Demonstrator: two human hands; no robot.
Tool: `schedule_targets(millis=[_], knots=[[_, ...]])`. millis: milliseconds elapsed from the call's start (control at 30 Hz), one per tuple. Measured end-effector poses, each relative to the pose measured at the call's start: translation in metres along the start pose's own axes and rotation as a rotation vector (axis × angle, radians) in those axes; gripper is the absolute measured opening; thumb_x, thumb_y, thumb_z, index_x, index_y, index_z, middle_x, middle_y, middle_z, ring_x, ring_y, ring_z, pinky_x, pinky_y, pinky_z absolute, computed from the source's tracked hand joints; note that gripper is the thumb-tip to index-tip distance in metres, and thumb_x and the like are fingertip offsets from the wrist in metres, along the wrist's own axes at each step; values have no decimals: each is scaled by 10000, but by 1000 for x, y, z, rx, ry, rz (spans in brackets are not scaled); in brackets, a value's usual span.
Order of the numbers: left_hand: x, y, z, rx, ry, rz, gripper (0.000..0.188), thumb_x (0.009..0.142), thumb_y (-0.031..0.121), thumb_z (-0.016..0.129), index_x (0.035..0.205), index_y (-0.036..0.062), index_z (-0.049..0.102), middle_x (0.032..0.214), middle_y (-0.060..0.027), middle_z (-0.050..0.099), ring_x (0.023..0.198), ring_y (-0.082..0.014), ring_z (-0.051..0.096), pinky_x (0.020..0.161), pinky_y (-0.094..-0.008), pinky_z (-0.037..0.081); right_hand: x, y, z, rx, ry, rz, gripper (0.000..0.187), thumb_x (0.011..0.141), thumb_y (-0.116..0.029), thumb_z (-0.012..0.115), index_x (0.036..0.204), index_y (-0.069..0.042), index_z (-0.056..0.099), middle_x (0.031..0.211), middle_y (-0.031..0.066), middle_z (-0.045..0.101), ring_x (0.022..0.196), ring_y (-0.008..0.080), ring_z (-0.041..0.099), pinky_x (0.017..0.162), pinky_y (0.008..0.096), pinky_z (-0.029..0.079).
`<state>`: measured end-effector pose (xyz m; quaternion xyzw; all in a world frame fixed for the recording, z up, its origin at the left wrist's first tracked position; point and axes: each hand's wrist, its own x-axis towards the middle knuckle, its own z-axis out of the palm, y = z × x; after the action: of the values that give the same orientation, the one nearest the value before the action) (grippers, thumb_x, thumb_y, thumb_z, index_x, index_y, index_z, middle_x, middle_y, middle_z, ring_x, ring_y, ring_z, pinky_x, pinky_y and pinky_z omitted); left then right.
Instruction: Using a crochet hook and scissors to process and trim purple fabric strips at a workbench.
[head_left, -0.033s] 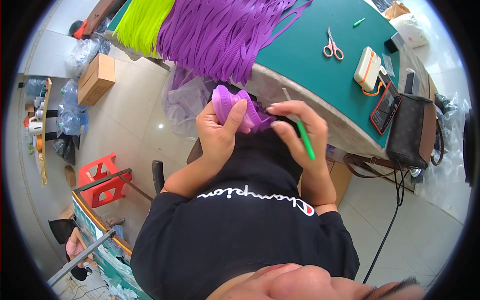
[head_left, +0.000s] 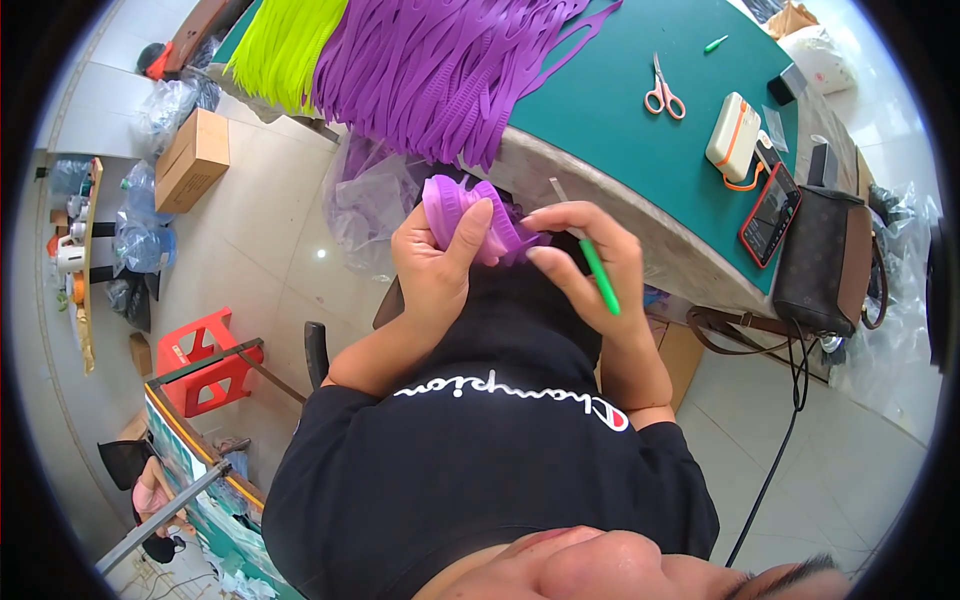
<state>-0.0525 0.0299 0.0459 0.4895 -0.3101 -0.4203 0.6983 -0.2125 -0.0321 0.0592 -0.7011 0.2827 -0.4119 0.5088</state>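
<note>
My left hand (head_left: 440,250) is closed around a purple ribbed rubbery piece (head_left: 447,205), thumb pressed on its front, in front of my lap. A lighter pinkish part shows inside its folds. In my right hand (head_left: 590,245) a slim green-handled tool (head_left: 601,280) lies across the fingers, with a thin pale tip sticking out toward the table. The thumb and forefinger of that hand come up to the right edge of the purple piece; whether they touch it is hard to tell. Beyond my hands a thick pile of purple rubbery straps (head_left: 420,80) hangs over the table edge.
Bright yellow-green straps (head_left: 285,50) lie left of the purple ones on the green tabletop (head_left: 600,95). Scissors (head_left: 664,95), a white case (head_left: 734,135), a phone (head_left: 770,215) and a brown bag (head_left: 825,260) are on the right. A red stool (head_left: 207,360) stands left.
My right hand has shifted slightly left, closer to the purple piece, and the green-handled tool has moved with it. My left hand has hardly moved.
</note>
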Motion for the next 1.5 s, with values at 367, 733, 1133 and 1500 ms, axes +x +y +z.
schedule_targets(millis=[367,733,1133,1500], knots=[[0,-7,-2,-133,-19,23,202,917,102,600,1096,7,602,926,-63,665,801,-104,631,759,-243,491,-4,16,10,374,-9,258,116,852,-11,653,958,4,608,868,3,603,775,46,530,687,173,410],[-4,4,0,-207,-81,-121,348,854,-29,628,1190,-13,542,1077,-119,630,912,-181,646,760,-311,568,62,50,-75,-542,443,-134,241,924,-143,465,1027,12,618,1016,130,623,951,242,598,867,345,452],[-4,11,10,-191,-49,-128,334,865,3,617,1187,4,529,1010,-104,627,850,-187,656,727,-318,590,135,113,-141,-1296,93,384,328,793,-236,626,944,55,633,926,232,648,879,368,633,796,429,490],[-5,12,6,-217,-61,-148,174,872,2,623,1043,-9,594,950,-87,649,852,-173,647,770,-316,563,5,3,-48,216,-463,321,254,704,-51,747,922,33,650,708,47,639,532,66,579,455,192,438]])
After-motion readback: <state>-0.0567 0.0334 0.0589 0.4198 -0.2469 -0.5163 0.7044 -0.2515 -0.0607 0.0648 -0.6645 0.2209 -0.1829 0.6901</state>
